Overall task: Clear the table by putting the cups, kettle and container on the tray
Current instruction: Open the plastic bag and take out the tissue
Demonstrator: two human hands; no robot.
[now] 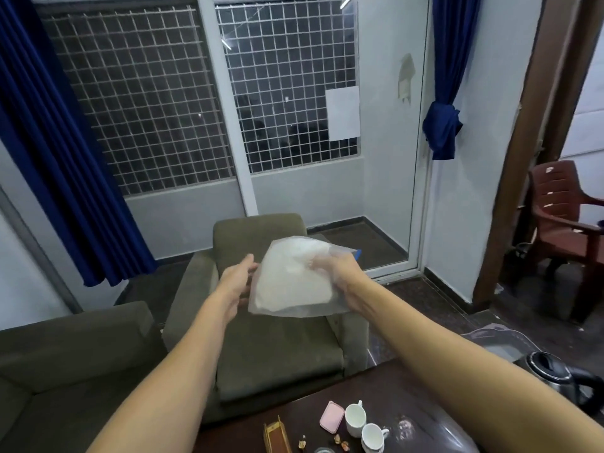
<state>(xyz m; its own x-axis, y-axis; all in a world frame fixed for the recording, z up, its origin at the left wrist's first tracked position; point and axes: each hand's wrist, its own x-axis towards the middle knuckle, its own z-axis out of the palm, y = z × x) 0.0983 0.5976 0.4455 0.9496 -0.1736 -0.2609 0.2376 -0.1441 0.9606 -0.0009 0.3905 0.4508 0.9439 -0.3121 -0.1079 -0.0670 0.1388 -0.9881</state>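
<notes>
White cups [355, 416], two, stand side by side on the dark table [392, 403]. One pink container [331, 416] lies just left of them, and one steel kettle [552, 377] sits at the right edge. Over the armchair [261, 338], the right hand [343, 282] grips a clear bag [294, 282] of white powder. The left hand [235, 282] is at the bag's edge, its grasp unclear.

Two arms in shot here, both uncovered: the left forearm [188, 348] runs bare from the bottom edge right up to the wrist, and the right forearm [441, 351] is just as bare along every bit of its visible length. The left hand [233, 286] and the right hand [349, 286] are bare as well, slim-fingered and a touch blurred, so fine detail such as the nails can't be made out.
</notes>
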